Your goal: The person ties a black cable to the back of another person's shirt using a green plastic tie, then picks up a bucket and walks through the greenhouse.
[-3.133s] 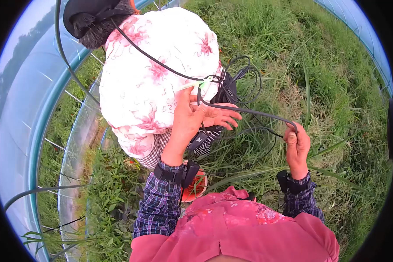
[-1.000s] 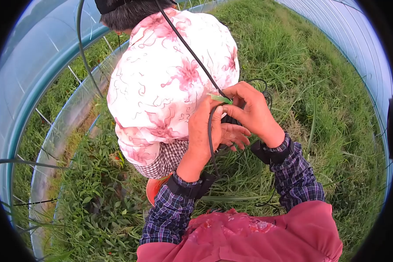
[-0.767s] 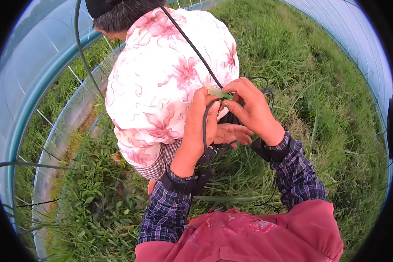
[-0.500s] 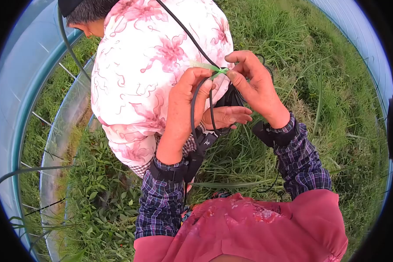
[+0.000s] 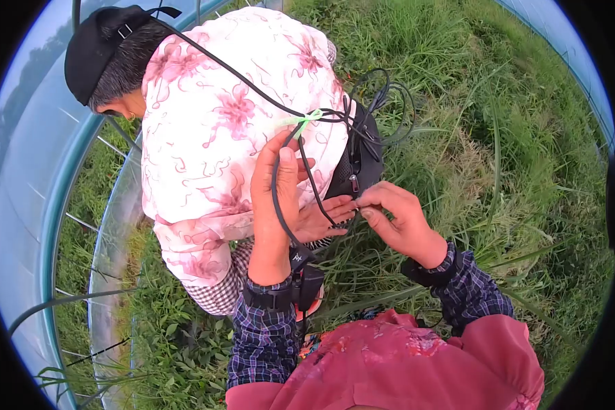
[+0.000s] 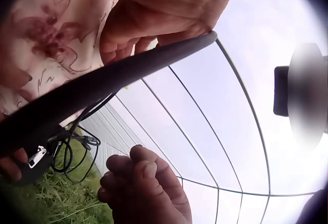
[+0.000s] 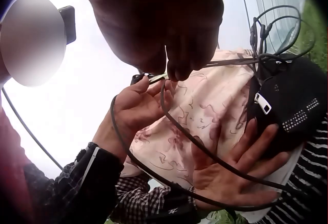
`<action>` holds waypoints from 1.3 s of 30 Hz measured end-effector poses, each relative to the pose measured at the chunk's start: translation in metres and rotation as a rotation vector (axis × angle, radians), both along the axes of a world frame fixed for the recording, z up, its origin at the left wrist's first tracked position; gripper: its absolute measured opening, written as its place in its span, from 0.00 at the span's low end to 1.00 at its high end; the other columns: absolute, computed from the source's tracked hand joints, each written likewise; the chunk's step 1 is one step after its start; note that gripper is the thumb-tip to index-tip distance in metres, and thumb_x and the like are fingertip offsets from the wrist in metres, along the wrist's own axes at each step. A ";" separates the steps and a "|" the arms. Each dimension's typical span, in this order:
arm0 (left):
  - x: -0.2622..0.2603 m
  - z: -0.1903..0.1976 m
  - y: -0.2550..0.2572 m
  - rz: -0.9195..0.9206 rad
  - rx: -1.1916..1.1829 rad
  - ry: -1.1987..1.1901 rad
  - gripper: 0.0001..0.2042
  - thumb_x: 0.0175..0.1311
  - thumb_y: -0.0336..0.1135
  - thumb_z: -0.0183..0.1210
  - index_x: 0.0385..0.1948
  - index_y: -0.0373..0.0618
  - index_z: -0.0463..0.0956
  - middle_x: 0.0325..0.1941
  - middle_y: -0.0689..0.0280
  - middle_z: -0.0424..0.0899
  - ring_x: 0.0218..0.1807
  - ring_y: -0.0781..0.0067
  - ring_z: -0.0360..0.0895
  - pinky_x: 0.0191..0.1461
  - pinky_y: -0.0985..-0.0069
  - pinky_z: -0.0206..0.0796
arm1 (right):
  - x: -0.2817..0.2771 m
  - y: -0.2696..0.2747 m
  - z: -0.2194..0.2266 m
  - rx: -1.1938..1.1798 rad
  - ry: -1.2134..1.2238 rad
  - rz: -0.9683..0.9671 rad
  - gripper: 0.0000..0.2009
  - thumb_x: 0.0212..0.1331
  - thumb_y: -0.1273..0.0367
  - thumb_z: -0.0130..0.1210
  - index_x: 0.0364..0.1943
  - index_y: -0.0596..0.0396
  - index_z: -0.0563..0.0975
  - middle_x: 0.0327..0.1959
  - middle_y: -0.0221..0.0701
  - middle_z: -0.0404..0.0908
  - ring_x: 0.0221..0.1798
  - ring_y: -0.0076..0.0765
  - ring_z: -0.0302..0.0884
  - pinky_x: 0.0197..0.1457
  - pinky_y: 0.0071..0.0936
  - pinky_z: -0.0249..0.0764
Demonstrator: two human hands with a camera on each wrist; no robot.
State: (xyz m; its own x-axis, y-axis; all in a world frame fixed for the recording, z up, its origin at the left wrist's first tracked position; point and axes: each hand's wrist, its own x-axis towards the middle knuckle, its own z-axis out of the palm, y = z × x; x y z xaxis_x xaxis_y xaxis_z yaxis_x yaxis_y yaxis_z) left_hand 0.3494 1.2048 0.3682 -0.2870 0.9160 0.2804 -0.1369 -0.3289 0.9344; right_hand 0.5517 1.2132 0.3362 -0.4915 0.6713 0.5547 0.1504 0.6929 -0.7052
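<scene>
Cable [image 5: 280,205] loop sat gripped in the left hand [image 5: 274,184] while the right hand [image 5: 396,222] pinched its lower end, likely mid-coiling; next came gathering another loop.

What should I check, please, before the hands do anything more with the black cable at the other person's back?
1. Left hand holds the black cable: ok, fingers curl round the loop.
2. Right hand has a grip on the cable end: cannot tell, fingertips pinch something small and hidden.
3. Green tie binds the cables: ok, knotted at the floral shirt.
4. Black pouch closed: cannot tell.
5. Other person's hand clear of the loop: not ok, it lies under the cable.
</scene>
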 end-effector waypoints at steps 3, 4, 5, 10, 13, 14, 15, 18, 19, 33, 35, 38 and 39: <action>0.001 -0.001 0.001 0.037 -0.031 0.020 0.23 0.69 0.44 0.50 0.58 0.36 0.64 0.51 0.56 0.75 0.42 0.72 0.74 0.46 0.77 0.69 | -0.001 0.037 0.020 0.054 0.058 -0.146 0.07 0.54 0.76 0.55 0.37 0.59 0.76 0.32 0.34 0.75 0.33 0.35 0.74 0.37 0.27 0.70; 0.002 -0.001 0.001 0.068 -0.054 0.033 0.22 0.69 0.43 0.50 0.58 0.37 0.65 0.51 0.56 0.76 0.42 0.73 0.74 0.46 0.77 0.69 | -0.001 0.050 0.025 0.070 0.023 -0.185 0.07 0.53 0.76 0.56 0.37 0.59 0.76 0.32 0.35 0.76 0.34 0.38 0.75 0.38 0.28 0.70; 0.003 -0.001 0.002 0.088 -0.042 0.040 0.21 0.68 0.40 0.51 0.57 0.36 0.65 0.48 0.58 0.77 0.40 0.74 0.74 0.44 0.78 0.69 | -0.003 0.063 0.027 0.078 0.027 -0.182 0.07 0.53 0.76 0.56 0.37 0.59 0.76 0.32 0.35 0.76 0.34 0.38 0.75 0.38 0.28 0.70; 0.007 0.005 0.017 0.057 -0.037 0.018 0.20 0.66 0.36 0.53 0.57 0.36 0.66 0.42 0.62 0.77 0.36 0.77 0.74 0.42 0.79 0.69 | -0.028 0.104 0.029 0.366 -0.044 -0.204 0.12 0.49 0.72 0.58 0.40 0.56 0.75 0.38 0.39 0.76 0.44 0.49 0.71 0.49 0.39 0.68; 0.006 0.004 0.022 0.036 -0.054 -0.016 0.19 0.66 0.33 0.52 0.57 0.36 0.66 0.38 0.64 0.76 0.35 0.77 0.73 0.39 0.79 0.68 | -0.040 0.120 0.023 0.379 -0.044 -0.189 0.14 0.49 0.71 0.59 0.41 0.56 0.74 0.38 0.39 0.76 0.46 0.49 0.71 0.50 0.39 0.67; 0.005 0.003 0.023 0.037 -0.065 0.013 0.18 0.66 0.31 0.51 0.57 0.36 0.66 0.37 0.65 0.76 0.34 0.77 0.72 0.38 0.79 0.67 | -0.044 0.124 0.024 0.360 -0.038 -0.176 0.14 0.48 0.71 0.59 0.41 0.56 0.74 0.38 0.39 0.75 0.45 0.49 0.71 0.50 0.39 0.67; 0.006 0.003 0.023 0.040 -0.073 0.043 0.18 0.66 0.29 0.50 0.57 0.36 0.66 0.35 0.66 0.75 0.33 0.77 0.72 0.37 0.79 0.67 | -0.048 0.126 0.024 0.352 0.012 -0.202 0.13 0.48 0.71 0.59 0.39 0.55 0.74 0.36 0.38 0.75 0.44 0.49 0.71 0.47 0.39 0.67; 0.005 0.005 0.017 0.023 -0.066 0.073 0.18 0.65 0.26 0.48 0.57 0.36 0.65 0.33 0.66 0.74 0.33 0.77 0.72 0.37 0.79 0.66 | -0.052 0.133 0.023 0.380 -0.011 -0.161 0.10 0.48 0.71 0.58 0.36 0.55 0.75 0.35 0.38 0.74 0.41 0.49 0.71 0.45 0.39 0.67; 0.003 0.001 0.017 -0.011 -0.023 0.013 0.18 0.65 0.27 0.49 0.57 0.36 0.65 0.35 0.65 0.74 0.34 0.76 0.72 0.38 0.79 0.67 | -0.054 0.133 0.023 0.402 0.035 -0.158 0.07 0.49 0.72 0.57 0.33 0.56 0.74 0.33 0.37 0.74 0.39 0.48 0.71 0.43 0.38 0.67; 0.009 0.021 0.044 -0.139 -0.091 -0.259 0.21 0.67 0.31 0.51 0.60 0.37 0.61 0.36 0.66 0.76 0.35 0.78 0.73 0.35 0.81 0.65 | -0.051 0.127 0.029 0.362 0.085 -0.013 0.05 0.53 0.71 0.56 0.34 0.54 0.74 0.30 0.33 0.75 0.37 0.44 0.72 0.44 0.34 0.65; 0.005 0.017 0.050 -0.135 -0.079 -0.269 0.20 0.67 0.30 0.50 0.59 0.36 0.62 0.36 0.65 0.76 0.35 0.79 0.73 0.36 0.81 0.66 | -0.051 0.132 0.033 0.389 0.052 -0.027 0.06 0.53 0.71 0.56 0.34 0.53 0.74 0.29 0.32 0.74 0.37 0.44 0.71 0.44 0.34 0.65; 0.006 0.014 0.043 -0.091 -0.075 -0.275 0.17 0.67 0.29 0.49 0.56 0.34 0.64 0.37 0.64 0.76 0.35 0.79 0.73 0.37 0.82 0.67 | -0.052 0.130 0.039 0.456 0.008 -0.035 0.05 0.52 0.70 0.56 0.33 0.52 0.74 0.28 0.31 0.73 0.37 0.42 0.70 0.44 0.35 0.64; 0.007 0.015 0.041 -0.052 -0.084 -0.277 0.16 0.67 0.28 0.48 0.55 0.33 0.65 0.37 0.64 0.77 0.35 0.79 0.73 0.38 0.82 0.69 | -0.052 0.132 0.041 0.474 -0.010 -0.037 0.05 0.52 0.70 0.56 0.33 0.52 0.74 0.28 0.31 0.73 0.37 0.42 0.70 0.44 0.35 0.64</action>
